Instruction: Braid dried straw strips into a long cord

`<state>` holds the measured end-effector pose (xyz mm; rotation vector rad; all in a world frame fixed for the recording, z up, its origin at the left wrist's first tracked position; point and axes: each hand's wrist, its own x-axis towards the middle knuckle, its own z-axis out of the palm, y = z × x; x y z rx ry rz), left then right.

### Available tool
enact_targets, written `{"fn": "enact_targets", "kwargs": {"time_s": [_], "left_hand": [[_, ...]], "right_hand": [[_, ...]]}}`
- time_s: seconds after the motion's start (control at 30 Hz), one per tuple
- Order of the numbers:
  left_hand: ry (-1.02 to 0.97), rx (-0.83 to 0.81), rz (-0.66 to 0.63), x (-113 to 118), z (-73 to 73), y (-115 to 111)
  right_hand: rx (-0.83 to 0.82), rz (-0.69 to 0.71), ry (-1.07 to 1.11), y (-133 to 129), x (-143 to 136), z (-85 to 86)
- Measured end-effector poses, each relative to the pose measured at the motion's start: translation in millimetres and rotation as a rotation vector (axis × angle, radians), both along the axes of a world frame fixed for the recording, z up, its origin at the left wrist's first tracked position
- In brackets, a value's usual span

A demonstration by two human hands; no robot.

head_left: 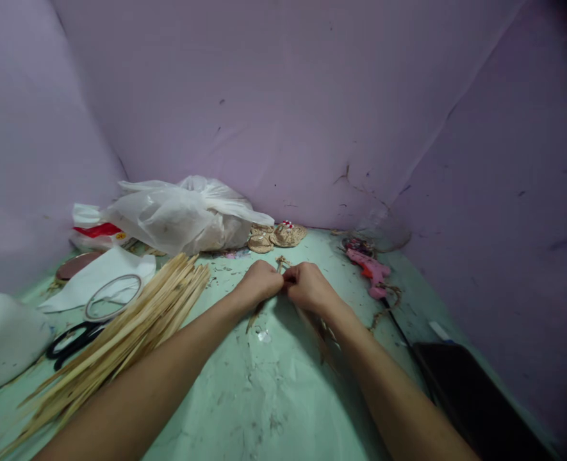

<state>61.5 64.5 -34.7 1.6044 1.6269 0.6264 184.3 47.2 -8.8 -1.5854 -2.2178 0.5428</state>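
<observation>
Close together over the middle of the green tabletop (264, 384), my left hand (261, 282) and my right hand (309, 287) both have curled fingers. They pinch strands of dry plant fibre (282, 261), whose knotted top pokes up between them. Loose ends of the fibre hang down under each hand. The exact grip of the fingertips is hard to make out. Just beyond the hands lie small woven straw pieces (287, 235), one with a red and white trim. A bundle of dry straw strips (139, 339) lies left of my left arm.
A white plastic bag (187, 218) sits at the back left. Scissors (74, 342), a ring-shaped roll (113, 298) and a white container (9, 342) are at left. A pink glue gun (370, 269) with a black cord and a dark flat object (475, 397) lie at right. Purple walls enclose the table.
</observation>
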Motion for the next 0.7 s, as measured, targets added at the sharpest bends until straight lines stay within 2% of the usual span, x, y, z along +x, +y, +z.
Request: {"fn": "enact_targets", "kwargs": {"time_s": [0.13, 0.27, 0.33, 0.43, 0.5, 0.6, 0.7], "left_hand": [[-0.045, 0.037, -0.009, 2, 0.0, -2], [-0.157, -0.055, 0.075, 7, 6.9, -6], [-0.230, -0.142, 0.131, 9, 10.2, -7], [-0.329, -0.289, 0.178, 8, 14.1, -7], [-0.399, -0.348, 0.164, 4, 16.0, -8], [-0.470, -0.383, 0.101, 0, 17.4, -8], [-0.456, -0.377, 0.056, -3, 16.5, -8]], "right_hand": [[0.009, -0.086, -0.159, -7, -6, 5.6], [0.010, -0.255, -0.297, -18, -14, 14.8], [0.011, -0.286, -0.333, -23, -19, 21.0], [-0.003, -0.236, -0.333, -30, -26, 27.8], [-0.008, -0.198, -0.312, -33, -30, 28.4], [-0.006, -0.159, -0.294, -37, -39, 23.7], [-0.013, -0.114, -0.279, -42, -45, 20.5]]}}
